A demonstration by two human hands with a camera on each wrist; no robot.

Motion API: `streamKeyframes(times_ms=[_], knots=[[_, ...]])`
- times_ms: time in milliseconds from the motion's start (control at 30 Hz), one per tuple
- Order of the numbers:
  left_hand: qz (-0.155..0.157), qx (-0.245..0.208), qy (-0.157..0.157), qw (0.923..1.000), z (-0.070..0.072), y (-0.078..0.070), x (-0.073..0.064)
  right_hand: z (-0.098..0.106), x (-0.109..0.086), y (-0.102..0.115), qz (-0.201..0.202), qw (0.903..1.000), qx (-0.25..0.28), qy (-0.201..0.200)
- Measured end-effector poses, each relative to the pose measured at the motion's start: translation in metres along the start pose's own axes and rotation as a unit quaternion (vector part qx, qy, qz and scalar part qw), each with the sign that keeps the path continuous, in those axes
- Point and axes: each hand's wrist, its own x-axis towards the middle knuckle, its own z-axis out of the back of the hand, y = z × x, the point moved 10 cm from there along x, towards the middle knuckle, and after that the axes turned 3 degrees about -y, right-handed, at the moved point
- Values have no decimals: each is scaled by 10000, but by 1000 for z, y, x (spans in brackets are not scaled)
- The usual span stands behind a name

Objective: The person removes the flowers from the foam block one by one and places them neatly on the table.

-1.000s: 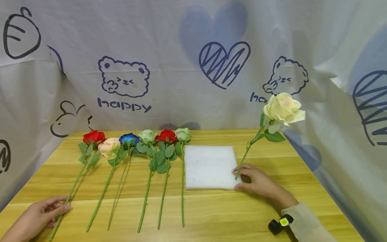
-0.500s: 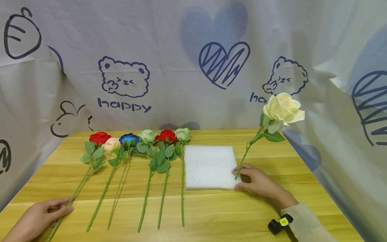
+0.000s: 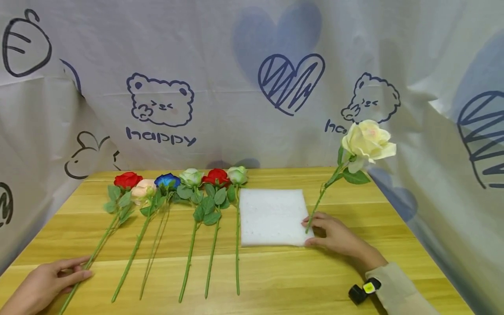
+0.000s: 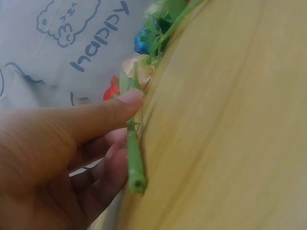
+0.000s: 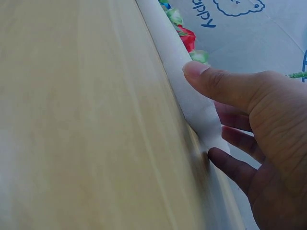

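Note:
My left hand (image 3: 53, 280) pinches the green stem of a red rose (image 3: 127, 180) near its lower end, between thumb and fingers. In the left wrist view the cut end of the stem (image 4: 136, 175) sticks out below the thumb. The red rose lies slanted, its bloom beside a peach rose (image 3: 143, 190). My right hand (image 3: 334, 236) holds the front right corner of a white foam block (image 3: 271, 216), thumb at the front face. A cream rose (image 3: 368, 142) stands in the block's right edge, leaning right; its stem's lower end is by my fingers.
A row of loose roses lies across the wooden table (image 3: 295, 280): a blue rose (image 3: 168, 180), a pale green rose (image 3: 191, 177), another red rose (image 3: 216, 177) and another pale green rose (image 3: 237, 175) next to the block. A printed curtain (image 3: 228, 131) hangs behind the table.
The red rose in my left hand has swung right, its bloom now close against the peach rose. My right hand, the foam block and the cream rose have stayed put.

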Motion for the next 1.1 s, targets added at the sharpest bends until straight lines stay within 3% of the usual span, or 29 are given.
streamKeyframes(times_ms=[167, 333, 500, 900, 1100], knots=[[-101, -19, -92, 9999, 4, -1, -2, -1, 0, -1, -25, 10000, 4, 16], [-268, -119, -439, 9986, 14, -3, -5, 0, 0, 0, -11, 10000, 12, 15], [-353, -18, -577, 9977, 20, -10, -5, 0, 0, 0, 0, 10000, 8, -1], [-828, 277, -793, 9930, 28, -52, -7, 1, -1, -1, 102, 9999, -51, -98], [-1087, 197, -770, 9909, 29, -72, -6, 0, 0, -1, 84, 9999, -54, -88]])
